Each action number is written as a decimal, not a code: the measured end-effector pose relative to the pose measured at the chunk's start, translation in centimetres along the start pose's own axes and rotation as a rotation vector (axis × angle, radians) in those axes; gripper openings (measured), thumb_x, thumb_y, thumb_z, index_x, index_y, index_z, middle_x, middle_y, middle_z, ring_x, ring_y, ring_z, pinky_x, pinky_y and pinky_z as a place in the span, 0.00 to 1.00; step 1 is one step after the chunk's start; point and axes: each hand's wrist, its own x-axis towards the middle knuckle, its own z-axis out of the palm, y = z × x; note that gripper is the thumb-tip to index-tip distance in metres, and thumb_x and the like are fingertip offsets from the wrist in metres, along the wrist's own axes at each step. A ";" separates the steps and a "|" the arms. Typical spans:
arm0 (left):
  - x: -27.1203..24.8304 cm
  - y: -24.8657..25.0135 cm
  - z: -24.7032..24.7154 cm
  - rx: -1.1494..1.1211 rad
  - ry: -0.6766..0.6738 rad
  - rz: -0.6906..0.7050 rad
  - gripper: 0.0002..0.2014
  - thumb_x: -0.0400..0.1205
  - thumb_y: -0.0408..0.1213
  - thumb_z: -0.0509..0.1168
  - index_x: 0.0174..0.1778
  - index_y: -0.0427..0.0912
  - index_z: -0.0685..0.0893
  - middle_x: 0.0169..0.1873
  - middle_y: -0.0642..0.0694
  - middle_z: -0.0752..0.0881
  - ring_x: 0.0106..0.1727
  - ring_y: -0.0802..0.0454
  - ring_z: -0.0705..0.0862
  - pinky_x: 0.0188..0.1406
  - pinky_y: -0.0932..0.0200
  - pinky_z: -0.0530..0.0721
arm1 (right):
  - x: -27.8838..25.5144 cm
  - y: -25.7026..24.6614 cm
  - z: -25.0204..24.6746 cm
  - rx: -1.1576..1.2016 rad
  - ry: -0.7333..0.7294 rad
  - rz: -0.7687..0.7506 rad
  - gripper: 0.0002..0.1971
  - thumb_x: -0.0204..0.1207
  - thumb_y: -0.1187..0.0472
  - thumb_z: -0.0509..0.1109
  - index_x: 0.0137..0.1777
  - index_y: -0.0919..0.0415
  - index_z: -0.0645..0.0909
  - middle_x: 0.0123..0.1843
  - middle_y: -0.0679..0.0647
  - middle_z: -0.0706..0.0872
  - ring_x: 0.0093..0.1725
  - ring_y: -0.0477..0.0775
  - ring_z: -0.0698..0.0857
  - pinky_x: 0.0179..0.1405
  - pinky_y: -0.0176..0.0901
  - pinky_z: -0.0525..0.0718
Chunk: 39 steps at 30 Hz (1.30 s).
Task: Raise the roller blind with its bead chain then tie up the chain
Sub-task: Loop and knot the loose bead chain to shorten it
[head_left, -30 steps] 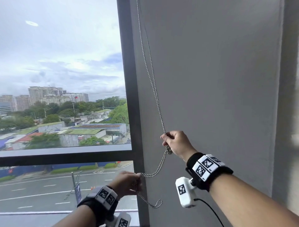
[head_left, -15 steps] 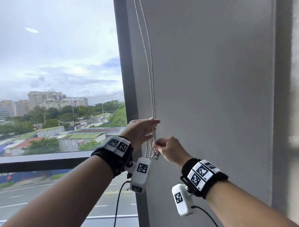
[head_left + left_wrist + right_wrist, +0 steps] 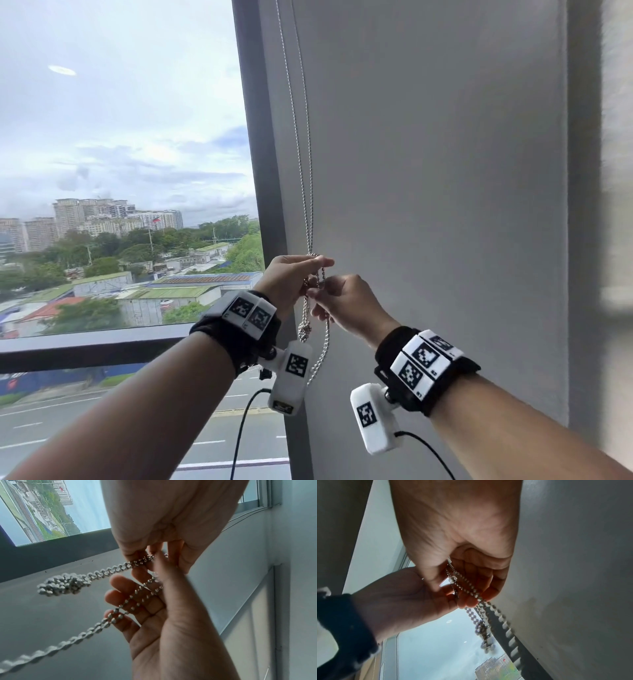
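While both arms reach up toward the grey wall (image 3: pixel 445 171) beside the window frame (image 3: pixel 260 171), the left hand (image 3: pixel 291 284) and right hand (image 3: pixel 346 301) meet at chest height around the bead chain (image 3: pixel 308 205). The left hand's grip is pinched on the chain, thumb and forefinger closed on a loop at the top. The right hand's fingers (image 3: pixel 471 588) are curled around two strands just beside it, knuckles toward the wall. The chain hangs in two strands from above, close against the wall. Below the hands dangles a knotted clump (image 3: pixel 304 330) and a slack loop (image 3: pixel 322 356), partly hidden behind the left wrist camera (image 3: pixel 291 380). The roller blind itself lies out of view overhead.
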 end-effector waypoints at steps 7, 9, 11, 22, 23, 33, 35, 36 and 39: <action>-0.8 -0.2 -1.1 0.073 -0.016 -0.063 0.22 0.73 0.12 0.51 0.53 0.29 0.85 0.44 0.33 0.85 0.42 0.38 0.85 0.47 0.43 0.89 | 0.8 0.1 -0.7 -0.304 0.121 0.014 0.16 0.76 0.53 0.75 0.30 0.60 0.81 0.24 0.48 0.78 0.24 0.45 0.73 0.29 0.41 0.72; -1.0 -0.4 -1.4 0.091 -0.013 -0.050 0.24 0.72 0.10 0.50 0.52 0.31 0.86 0.44 0.34 0.88 0.39 0.38 0.88 0.43 0.41 0.90 | 1.0 -0.1 -0.6 -0.221 0.138 0.038 0.12 0.74 0.58 0.76 0.31 0.59 0.83 0.23 0.50 0.82 0.22 0.47 0.78 0.28 0.38 0.78; -1.1 -0.5 -1.6 0.094 -0.016 -0.048 0.23 0.72 0.11 0.52 0.53 0.32 0.86 0.45 0.35 0.89 0.37 0.39 0.90 0.37 0.44 0.91 | 1.1 -0.5 -0.6 -0.128 0.148 0.066 0.09 0.73 0.62 0.77 0.32 0.61 0.85 0.24 0.54 0.85 0.20 0.50 0.82 0.26 0.42 0.85; -1.3 -0.8 -1.4 0.164 0.003 0.000 0.13 0.71 0.29 0.74 0.52 0.40 0.86 0.42 0.31 0.84 0.41 0.40 0.84 0.47 0.47 0.87 | 1.9 -1.5 -0.2 0.422 0.097 0.232 0.08 0.74 0.75 0.73 0.52 0.76 0.86 0.42 0.64 0.89 0.34 0.55 0.88 0.38 0.46 0.91; -1.3 -0.8 -1.5 0.169 -0.013 -0.003 0.14 0.71 0.29 0.74 0.52 0.40 0.85 0.42 0.31 0.83 0.39 0.41 0.84 0.43 0.51 0.87 | 1.9 -1.4 -0.3 0.466 0.072 0.242 0.08 0.75 0.76 0.72 0.52 0.75 0.85 0.43 0.64 0.89 0.36 0.56 0.89 0.40 0.47 0.91; -0.7 -2.1 -2.0 0.233 -0.032 0.024 0.16 0.73 0.20 0.66 0.51 0.43 0.79 0.35 0.32 0.81 0.32 0.42 0.82 0.39 0.45 0.88 | 1.8 -1.7 -0.4 0.577 -0.157 0.275 0.08 0.74 0.71 0.67 0.50 0.74 0.84 0.47 0.72 0.83 0.40 0.63 0.83 0.45 0.55 0.90; -0.5 -2.4 -2.2 0.240 -0.047 0.027 0.18 0.71 0.17 0.66 0.50 0.42 0.79 0.36 0.29 0.81 0.35 0.40 0.82 0.38 0.47 0.85 | 1.6 -1.6 -0.2 0.525 -0.160 0.270 0.08 0.75 0.71 0.73 0.52 0.74 0.84 0.42 0.67 0.86 0.35 0.58 0.85 0.34 0.46 0.89; -0.5 -2.5 -2.3 0.250 -0.056 0.031 0.18 0.71 0.17 0.66 0.50 0.42 0.78 0.36 0.29 0.81 0.34 0.41 0.82 0.34 0.51 0.83 | 1.5 -1.4 -0.1 0.504 -0.167 0.278 0.09 0.75 0.72 0.73 0.54 0.73 0.84 0.39 0.64 0.87 0.33 0.56 0.85 0.29 0.43 0.87; -0.4 -2.9 -2.8 0.270 -0.065 0.020 0.17 0.72 0.18 0.67 0.49 0.42 0.77 0.26 0.37 0.78 0.19 0.52 0.77 0.18 0.65 0.76 | 1.7 -0.5 0.1 0.405 -0.151 0.297 0.08 0.78 0.72 0.70 0.56 0.69 0.82 0.35 0.58 0.84 0.29 0.50 0.81 0.26 0.39 0.80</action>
